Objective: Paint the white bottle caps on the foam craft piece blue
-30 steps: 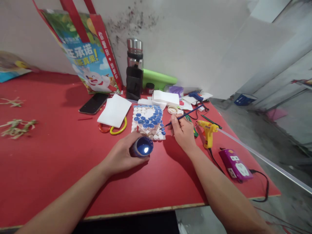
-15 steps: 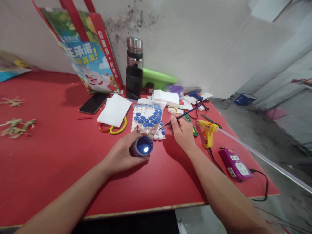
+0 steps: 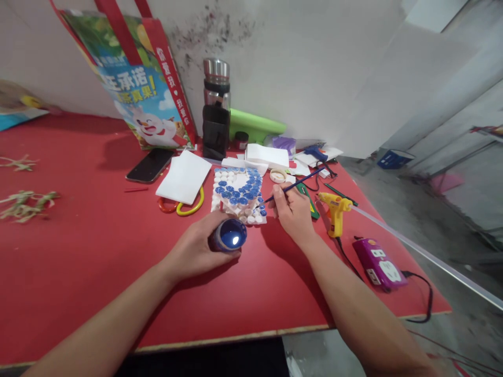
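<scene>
My left hand (image 3: 198, 243) is wrapped round a small jar of blue paint (image 3: 231, 235), its open top facing up and a bright reflection on the liquid. Between thumb and fingers, my right hand (image 3: 291, 212) holds a thin dark-blue paintbrush (image 3: 301, 181). The brush's tip meets, or nearly meets, the lower right of a piece covered in small round knobs (image 3: 239, 192). Some knobs are painted blue in a curving band, while others are white. The jar stands just in front of this piece and hides a bit of its near edge.
A yellow glue gun (image 3: 336, 212) and a purple power strip (image 3: 380, 264) lie right of my right arm. Behind are a flask (image 3: 216, 112), a printed bag (image 3: 145, 89) and a phone (image 3: 150, 165). White paper (image 3: 184, 178) covers part of some scissors (image 3: 192, 207).
The brush tip has shifted very slightly left and down along the piece's lower right. My left hand keeps its hold on the paint jar.
</scene>
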The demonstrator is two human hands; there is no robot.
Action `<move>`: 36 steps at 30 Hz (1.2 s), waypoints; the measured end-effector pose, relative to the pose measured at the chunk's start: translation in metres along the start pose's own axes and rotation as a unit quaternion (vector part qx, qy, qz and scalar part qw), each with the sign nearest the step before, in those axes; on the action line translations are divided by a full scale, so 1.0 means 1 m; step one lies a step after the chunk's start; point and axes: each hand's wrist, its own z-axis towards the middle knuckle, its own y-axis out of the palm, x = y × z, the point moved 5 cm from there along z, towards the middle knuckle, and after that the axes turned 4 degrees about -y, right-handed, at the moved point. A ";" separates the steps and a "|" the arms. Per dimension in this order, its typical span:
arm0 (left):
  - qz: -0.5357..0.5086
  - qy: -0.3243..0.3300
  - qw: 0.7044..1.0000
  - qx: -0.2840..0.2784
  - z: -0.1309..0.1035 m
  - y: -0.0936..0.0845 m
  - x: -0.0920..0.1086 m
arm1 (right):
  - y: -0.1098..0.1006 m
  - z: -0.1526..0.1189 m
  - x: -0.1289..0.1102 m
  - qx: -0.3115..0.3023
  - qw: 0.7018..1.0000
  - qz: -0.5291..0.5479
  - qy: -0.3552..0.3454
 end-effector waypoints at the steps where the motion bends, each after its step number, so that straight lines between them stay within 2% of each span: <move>1: 0.000 -0.001 1.000 0.001 0.000 0.000 0.000 | 0.000 0.000 -0.001 -0.004 1.000 -0.004 -0.005; 6: 0.005 -0.007 1.000 0.003 -0.001 0.000 0.001 | -0.005 0.001 -0.004 0.008 0.999 -0.049 -0.021; 13: 0.003 -0.002 1.000 0.000 0.000 0.000 0.000 | -0.007 0.001 -0.003 0.006 0.999 -0.030 -0.010; 18: 0.003 -0.004 1.000 -0.003 -0.001 0.000 0.000 | -0.006 0.001 -0.003 -0.001 0.998 -0.061 -0.018; 25: 0.003 0.001 1.000 -0.002 0.000 0.000 0.000 | -0.006 0.001 -0.005 0.008 1.000 -0.023 -0.006; 36: 0.004 -0.002 1.000 0.001 -0.001 0.000 -0.002 | -0.004 0.000 -0.004 0.000 0.999 -0.034 -0.011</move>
